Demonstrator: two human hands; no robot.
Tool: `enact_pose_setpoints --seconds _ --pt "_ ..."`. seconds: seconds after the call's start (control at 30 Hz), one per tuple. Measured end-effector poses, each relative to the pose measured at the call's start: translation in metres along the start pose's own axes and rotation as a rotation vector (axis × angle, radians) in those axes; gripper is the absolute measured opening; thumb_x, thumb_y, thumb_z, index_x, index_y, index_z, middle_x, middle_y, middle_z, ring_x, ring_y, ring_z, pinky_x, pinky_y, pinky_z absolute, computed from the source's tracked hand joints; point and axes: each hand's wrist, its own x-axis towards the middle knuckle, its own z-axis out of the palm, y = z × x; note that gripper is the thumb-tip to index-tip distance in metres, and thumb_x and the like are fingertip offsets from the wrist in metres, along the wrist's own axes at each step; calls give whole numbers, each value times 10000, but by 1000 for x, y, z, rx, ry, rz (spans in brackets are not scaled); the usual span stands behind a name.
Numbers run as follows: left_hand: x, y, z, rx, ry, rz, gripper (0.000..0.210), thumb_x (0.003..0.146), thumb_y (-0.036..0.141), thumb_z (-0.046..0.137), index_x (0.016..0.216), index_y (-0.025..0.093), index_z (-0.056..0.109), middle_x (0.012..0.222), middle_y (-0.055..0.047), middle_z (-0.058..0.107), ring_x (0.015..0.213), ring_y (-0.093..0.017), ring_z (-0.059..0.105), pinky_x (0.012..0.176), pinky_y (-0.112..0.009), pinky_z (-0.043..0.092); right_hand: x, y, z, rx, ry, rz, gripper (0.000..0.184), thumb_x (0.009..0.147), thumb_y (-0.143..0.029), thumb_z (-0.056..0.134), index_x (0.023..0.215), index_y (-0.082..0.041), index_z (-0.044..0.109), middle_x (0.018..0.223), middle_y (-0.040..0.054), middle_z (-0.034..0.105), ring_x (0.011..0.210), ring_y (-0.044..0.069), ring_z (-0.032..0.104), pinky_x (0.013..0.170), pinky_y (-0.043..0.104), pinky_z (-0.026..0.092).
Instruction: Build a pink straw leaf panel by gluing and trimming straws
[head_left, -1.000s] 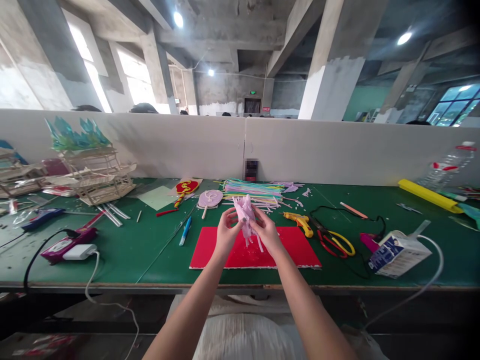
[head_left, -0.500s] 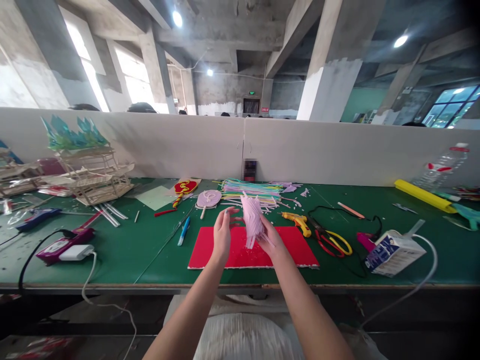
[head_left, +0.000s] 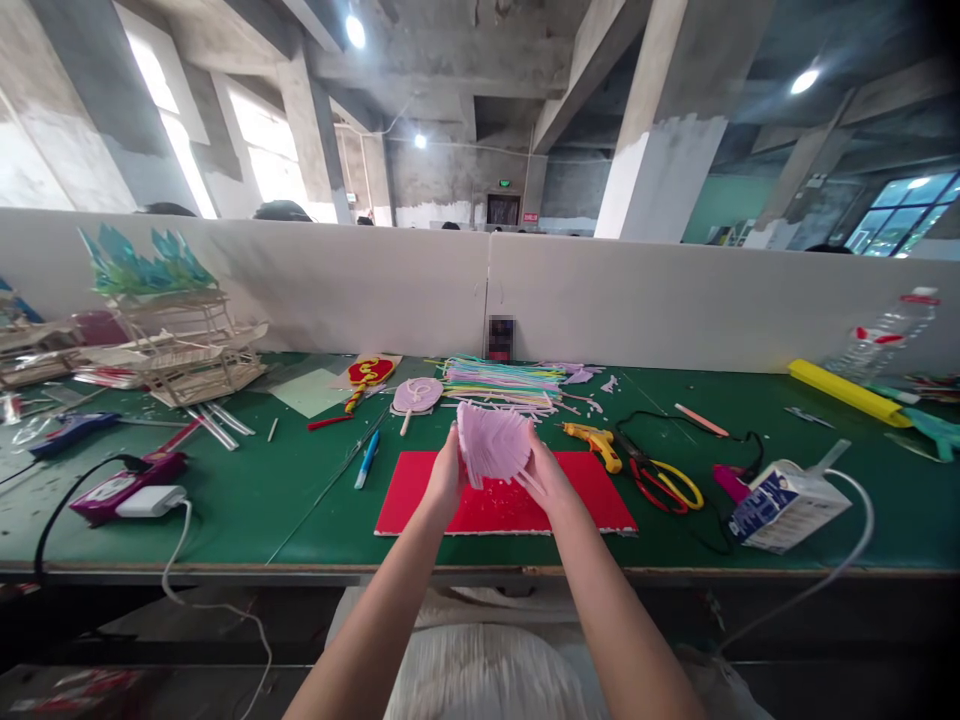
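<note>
A pale pink ribbed piece [head_left: 495,441], seemingly made of thin strips laid side by side, is held up between my two hands. My left hand [head_left: 448,472] is closed on its left edge, and my right hand [head_left: 546,474] grips the right edge. Loose strip ends stick out near the right fingers. Beneath lies a red board [head_left: 424,495] on the green table. Behind the piece is a pile of thin pastel strips [head_left: 499,380]. A round pink fan-shaped piece [head_left: 417,397] with a stick handle lies left of the pile.
To the right are a yellow glue gun [head_left: 596,442], red-and-yellow-handled scissors [head_left: 666,484], a drink carton [head_left: 787,507] and a yellow roll [head_left: 851,392]. On the left are a blue pen [head_left: 367,458], a purple power strip [head_left: 127,490] and a wooden stick model [head_left: 191,350]. A pale partition [head_left: 360,295] stands behind.
My left hand has moved from beside the pink piece to grip its left edge. The piece has turned, now showing a wider face.
</note>
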Motion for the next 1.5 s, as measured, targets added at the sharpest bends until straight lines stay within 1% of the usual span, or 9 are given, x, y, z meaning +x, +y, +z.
enact_pose_setpoints --seconds 0.4,0.6,0.77,0.83,0.9,0.97,1.07,1.23,1.5 --pt "7 0 -34 28 -54 -73 301 582 261 832 807 109 703 747 -81 705 609 -158 634 543 -236 492 1 -16 -20 -191 31 -167 445 629 -313 802 1054 -247 685 989 14 730 942 197 672 852 324 519" --pt "4 1 -24 194 135 476 303 685 348 724 918 155 722 878 -56 732 892 -245 658 795 -321 504 -4 -11 -10 -273 293 -355 414 679 -426 760 1051 -258 694 1211 55 654 1201 231 543 959 342 469" --pt "-23 1 1 584 -437 592 451 733 327 710 1174 239 667 1318 -95 587 1277 -305 474 1066 -424 346 -15 -7 22 1 -3 -167 406 722 -497 709 1024 -228 680 1075 57 710 1017 245 651 777 346 552" --pt "-29 -2 6 642 -496 631 351 800 327 648 1142 256 683 1349 -92 560 1328 -292 416 1114 -447 269 -15 -6 23 64 35 -133 314 677 -391 767 910 -192 698 937 55 738 913 240 682 735 327 557" --pt "-28 -5 4 582 -408 692 278 857 333 577 1094 248 695 1320 -99 582 1294 -270 459 1106 -438 288 -13 -4 17 135 94 -127 272 644 -309 786 873 -191 699 891 43 745 887 237 690 740 333 560" --pt "-20 -7 -3 456 -138 742 287 865 356 568 1102 234 671 1295 -106 593 1264 -250 487 1086 -414 319 -11 -3 10 208 116 -132 302 645 -292 779 922 -206 694 925 39 748 931 250 684 778 377 562" --pt "-5 -11 -16 251 166 560 397 810 427 635 1140 207 627 1261 -128 602 1207 -249 531 1023 -395 391 -11 -1 4 262 92 -141 343 662 -292 764 987 -228 673 999 33 740 1019 271 661 834 449 549" --pt "2 -21 -18 21 -133 239 537 646 538 753 1036 182 655 1060 -110 694 971 -226 652 827 -331 513 -10 6 11 208 15 -189 358 665 -327 767 991 -229 658 1044 42 728 1048 283 649 871 473 533" --pt "-4 -21 -12 49 -63 260 645 527 547 816 1036 190 643 966 -65 708 829 -198 658 663 -282 540 -11 8 16 80 18 -280 471 609 -251 807 1050 -241 644 921 -1 739 910 236 680 861 417 528"
